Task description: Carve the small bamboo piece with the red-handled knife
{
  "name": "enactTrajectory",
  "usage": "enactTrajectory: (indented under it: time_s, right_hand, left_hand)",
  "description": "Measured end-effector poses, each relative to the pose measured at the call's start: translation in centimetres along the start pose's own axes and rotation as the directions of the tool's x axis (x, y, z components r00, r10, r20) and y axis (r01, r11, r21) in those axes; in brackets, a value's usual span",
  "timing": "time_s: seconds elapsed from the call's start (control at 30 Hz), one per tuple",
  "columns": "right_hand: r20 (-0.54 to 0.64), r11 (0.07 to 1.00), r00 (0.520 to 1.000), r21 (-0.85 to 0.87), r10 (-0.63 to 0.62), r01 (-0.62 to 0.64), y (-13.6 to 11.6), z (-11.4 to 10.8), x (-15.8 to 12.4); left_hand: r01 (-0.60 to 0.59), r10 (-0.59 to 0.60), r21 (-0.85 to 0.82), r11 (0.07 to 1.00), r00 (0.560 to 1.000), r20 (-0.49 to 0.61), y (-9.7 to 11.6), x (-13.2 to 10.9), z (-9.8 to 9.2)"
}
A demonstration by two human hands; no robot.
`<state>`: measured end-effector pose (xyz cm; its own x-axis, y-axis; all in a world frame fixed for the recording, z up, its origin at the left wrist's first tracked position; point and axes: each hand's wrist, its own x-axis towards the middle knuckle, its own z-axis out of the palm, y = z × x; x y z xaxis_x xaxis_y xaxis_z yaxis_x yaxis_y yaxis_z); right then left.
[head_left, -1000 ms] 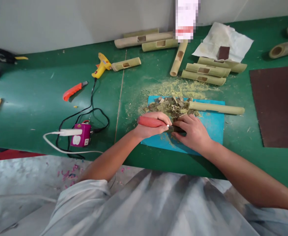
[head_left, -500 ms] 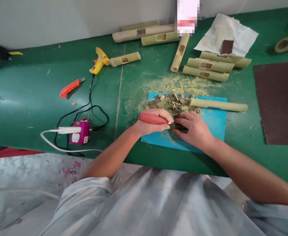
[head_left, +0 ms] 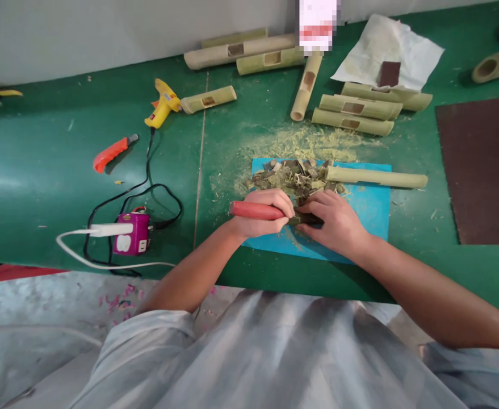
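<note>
My left hand (head_left: pixel 266 213) is closed round the red handle of a carving tool (head_left: pixel 255 210), which lies almost level; its tip is hidden by my fingers. Close beside it, my right hand (head_left: pixel 336 221) presses down on a dark green-brown piece of bamboo (head_left: pixel 304 218). Most of that piece is covered by my fingers. Both hands are over a blue sheet (head_left: pixel 370 227). Just beyond them lies a heap of bamboo chips (head_left: pixel 292 176), and a pale bamboo length (head_left: pixel 381 177) rests with one end by the heap.
Cut bamboo tubes (head_left: pixel 353 108) lie at the back. Leftward are a yellow glue gun (head_left: pixel 163 104), an orange utility knife (head_left: pixel 112 154) and a purple power adapter (head_left: pixel 132 234) with cords. A dark brown sheet (head_left: pixel 483 170) lies at the right, and crumpled white paper (head_left: pixel 388 42) behind.
My left hand and the carving tool have drawn slightly left; the bit of metal at the handle's end is now hidden. My right hand keeps its hold. The whole view has shifted slightly.
</note>
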<state>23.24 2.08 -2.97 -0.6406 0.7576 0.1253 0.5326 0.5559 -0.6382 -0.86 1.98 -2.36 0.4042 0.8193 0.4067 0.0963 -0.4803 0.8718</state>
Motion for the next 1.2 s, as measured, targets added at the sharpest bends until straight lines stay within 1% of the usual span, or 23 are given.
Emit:
enactTrajectory:
  time_s: [0.1,0.2,0.37,0.6,0.97,1.2]
  right_hand:
    - [0.0,1.0,1.0,0.016,0.018,-0.018,-0.03,0.02,0.0]
    - [-0.007,0.999,1.0,0.026,0.018,-0.018,-0.07,-0.02,-0.01]
    - [-0.013,1.0,1.0,0.023,0.012,-0.012,-0.04,-0.1,-0.02]
    - [-0.014,0.999,1.0,0.031,0.018,-0.018,-0.09,-0.06,0.04]
    - [-0.003,0.998,1.0,0.051,0.027,-0.026,0.02,-0.13,0.09]
    - [-0.003,0.999,1.0,0.048,0.02,-0.02,-0.04,-0.11,0.13]
  left_hand:
    - [-0.024,0.024,-0.028,0.999,1.0,0.017,0.1,0.1,-0.1]
    - [-0.007,0.01,-0.075,0.997,0.999,0.041,0.27,0.24,-0.35]
    - [0.018,-0.023,-0.185,0.983,1.0,-0.022,0.08,0.07,-0.35]
    - [0.025,-0.037,-0.239,0.971,0.998,-0.045,-0.34,-0.18,-0.1]
    - [0.031,-0.047,-0.248,0.968,0.997,-0.059,-0.37,-0.26,-0.14]
    - [0.002,-0.022,-0.23,0.973,0.996,-0.087,-0.54,-0.43,-0.07]
